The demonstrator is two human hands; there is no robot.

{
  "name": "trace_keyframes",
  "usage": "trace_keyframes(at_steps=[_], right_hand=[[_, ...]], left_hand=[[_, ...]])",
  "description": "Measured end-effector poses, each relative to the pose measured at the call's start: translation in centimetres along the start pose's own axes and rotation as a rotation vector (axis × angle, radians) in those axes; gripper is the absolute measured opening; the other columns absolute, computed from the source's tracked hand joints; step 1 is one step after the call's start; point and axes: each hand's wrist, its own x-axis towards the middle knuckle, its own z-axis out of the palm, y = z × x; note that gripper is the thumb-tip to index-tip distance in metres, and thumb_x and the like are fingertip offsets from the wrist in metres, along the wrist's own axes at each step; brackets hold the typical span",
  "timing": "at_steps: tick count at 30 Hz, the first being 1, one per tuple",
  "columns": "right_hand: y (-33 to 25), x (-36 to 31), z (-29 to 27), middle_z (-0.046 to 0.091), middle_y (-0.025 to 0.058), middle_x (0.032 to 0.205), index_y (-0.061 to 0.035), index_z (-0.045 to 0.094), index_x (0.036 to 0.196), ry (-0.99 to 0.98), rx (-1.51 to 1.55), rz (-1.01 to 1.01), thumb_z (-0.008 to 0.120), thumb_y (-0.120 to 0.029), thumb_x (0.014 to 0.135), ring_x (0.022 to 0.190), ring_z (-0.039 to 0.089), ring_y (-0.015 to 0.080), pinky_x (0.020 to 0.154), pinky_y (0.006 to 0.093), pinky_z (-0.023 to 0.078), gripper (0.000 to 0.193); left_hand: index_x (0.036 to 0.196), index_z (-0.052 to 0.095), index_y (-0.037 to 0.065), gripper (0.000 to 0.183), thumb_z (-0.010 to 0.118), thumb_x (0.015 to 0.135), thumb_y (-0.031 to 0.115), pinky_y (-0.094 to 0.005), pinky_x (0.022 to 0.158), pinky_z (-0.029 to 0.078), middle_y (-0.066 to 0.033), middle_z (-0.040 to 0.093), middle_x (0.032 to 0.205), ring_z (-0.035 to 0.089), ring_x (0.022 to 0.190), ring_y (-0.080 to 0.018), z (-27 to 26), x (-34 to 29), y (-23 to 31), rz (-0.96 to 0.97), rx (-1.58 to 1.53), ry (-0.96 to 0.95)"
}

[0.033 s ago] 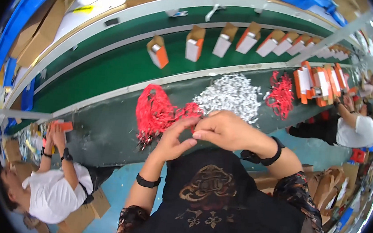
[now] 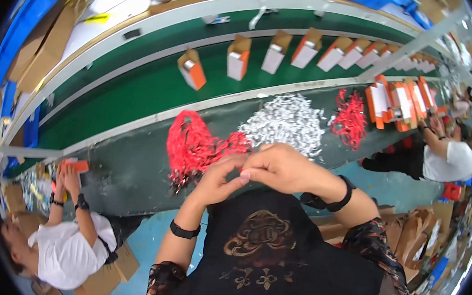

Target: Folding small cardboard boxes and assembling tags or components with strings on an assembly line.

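Note:
My left hand (image 2: pixel 221 180) and my right hand (image 2: pixel 282 167) meet fingertip to fingertip in front of my chest, above the near edge of the dark green bench. Both are closed in a pinch. A hint of red shows between the fingers, but what they hold is too small and hidden to name. Just beyond my left hand lies a tangled heap of red cords (image 2: pixel 189 138) with dark ends. Behind my right hand spreads a pile of small silvery-white pieces (image 2: pixel 286 121). Farther right is a smaller heap of red cords (image 2: pixel 349 121).
Open orange-and-white boxes (image 2: pixel 238 58) stand in a row on the green conveyor (image 2: pixel 122 104) past the bench. More boxes (image 2: pixel 400 103) crowd the bench at right. One person (image 2: pixel 70 245) works at left, another (image 2: pixel 451 161) at right. A slanted white post (image 2: pixel 395 55) rises at right.
The whole view has shifted slightly, with bench and boxes a little farther left. My hands keep the same pinched pose, fingertips together.

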Motion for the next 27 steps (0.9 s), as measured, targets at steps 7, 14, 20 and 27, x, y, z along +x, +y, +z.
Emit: trace_keyframes(at_steps=[7, 14, 20, 27], right_hand=[[8.4, -7.3, 1.0, 0.064, 0.0117, 0.075, -0.0041, 0.07, 0.092, 0.017, 0.091, 0.288, 0.066, -0.026, 0.093, 0.073, 0.062, 0.028, 0.067, 0.0378, 0.048, 0.022], [28.8, -8.6, -1.3, 0.068, 0.0128, 0.096, -0.013, 0.069, 0.11, 0.582, -0.41, 0.611, 0.065, -0.016, 0.084, 0.092, 0.065, 0.0361, 0.078, 0.0437, 0.054, 0.026], [32.9, -5.0, -6.1, 0.064, 0.0196, 0.1, -0.0123, 0.064, 0.118, 0.263, -0.66, 0.444, 0.057, -0.005, 0.084, 0.097, 0.066, 0.0367, 0.08, 0.0468, 0.054, 0.036], [35.3, -5.4, -7.7, 0.067, 0.0194, 0.086, -0.007, 0.063, 0.095, 0.352, -0.571, 0.393, 0.068, -0.017, 0.077, 0.084, 0.066, 0.0378, 0.074, 0.0459, 0.053, 0.021]], left_hand=[[0.099, 0.069, 0.001, 0.013, 0.067, 0.091, 0.011, -0.0282, 0.071, 0.05, -0.0072, 0.072, 0.085, 0.064, 0.075, -0.0141, 2.8, -2.9, -3.7, -0.351, -0.286, 0.094], [0.087, 0.074, 0.007, 0.014, 0.079, 0.074, 0.006, -0.0327, 0.067, 0.049, -0.0053, 0.066, 0.079, 0.061, 0.073, -0.0204, 4.3, 0.9, 3.3, 0.067, 0.82, 0.252], [0.085, 0.074, 0.009, 0.018, 0.081, 0.068, 0.009, -0.0352, 0.064, 0.047, -0.0064, 0.06, 0.071, 0.058, 0.066, -0.0235, 3.8, 1.7, 7.9, -0.144, 0.988, 0.298], [0.089, 0.073, -0.002, 0.013, 0.077, 0.077, -0.003, -0.0203, 0.058, 0.041, -0.003, 0.063, 0.075, 0.053, 0.066, -0.0054, 2.6, 1.3, 10.7, -0.362, 0.459, 0.485]])
